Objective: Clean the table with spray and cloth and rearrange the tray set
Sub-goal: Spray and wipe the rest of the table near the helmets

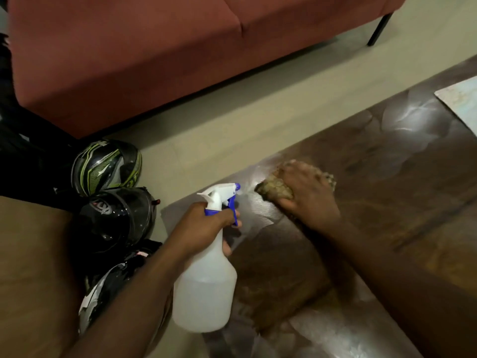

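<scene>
Held up close in the left hand, fingers wrapped round its neck with one on the blue trigger, a white spray bottle hangs above the near left corner of the dark tabletop, nozzle aimed at the cloth. Just beyond, the right hand grips a crumpled tan cloth and presses it on the wet-streaked surface. Three helmets sit on the floor at left, before a red sofa.
</scene>
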The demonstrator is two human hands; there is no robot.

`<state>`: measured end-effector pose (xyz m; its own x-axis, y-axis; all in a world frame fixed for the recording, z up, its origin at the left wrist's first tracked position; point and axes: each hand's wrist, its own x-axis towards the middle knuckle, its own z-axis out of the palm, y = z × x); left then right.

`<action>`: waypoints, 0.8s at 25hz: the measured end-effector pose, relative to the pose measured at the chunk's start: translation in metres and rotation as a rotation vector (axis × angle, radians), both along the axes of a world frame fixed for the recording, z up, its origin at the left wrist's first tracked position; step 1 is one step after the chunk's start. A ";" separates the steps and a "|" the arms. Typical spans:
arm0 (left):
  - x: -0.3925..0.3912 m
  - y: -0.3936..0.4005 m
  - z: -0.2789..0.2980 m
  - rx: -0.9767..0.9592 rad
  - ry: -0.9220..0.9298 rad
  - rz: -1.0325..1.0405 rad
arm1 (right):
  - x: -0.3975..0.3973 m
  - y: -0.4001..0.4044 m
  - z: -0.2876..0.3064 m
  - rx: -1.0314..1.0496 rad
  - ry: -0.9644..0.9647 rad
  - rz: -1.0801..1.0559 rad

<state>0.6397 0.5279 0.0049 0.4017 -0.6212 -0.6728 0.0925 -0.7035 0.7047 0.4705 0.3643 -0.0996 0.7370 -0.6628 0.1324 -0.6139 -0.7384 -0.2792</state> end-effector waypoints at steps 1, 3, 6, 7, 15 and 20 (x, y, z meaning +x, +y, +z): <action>0.003 0.001 0.002 -0.003 -0.003 -0.001 | 0.013 -0.012 0.004 0.016 -0.005 -0.155; 0.010 -0.002 0.002 -0.018 -0.011 -0.003 | 0.058 -0.011 0.009 0.050 0.007 -0.308; 0.018 -0.001 0.001 -0.032 -0.036 -0.020 | 0.084 0.040 0.004 0.035 -0.007 -0.019; 0.017 -0.001 0.002 -0.030 -0.044 -0.026 | 0.064 0.047 0.001 0.003 0.004 0.097; -0.001 0.018 -0.004 -0.040 -0.083 -0.081 | 0.025 0.045 0.009 0.042 0.034 -0.236; -0.034 0.034 0.000 -0.011 -0.065 -0.117 | -0.097 0.074 0.007 0.004 0.107 -0.212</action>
<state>0.6059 0.5618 0.0046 0.3685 -0.6738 -0.6405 -0.0355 -0.6986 0.7146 0.3735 0.4382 -0.0930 0.5909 -0.8046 0.0581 -0.7814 -0.5888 -0.2068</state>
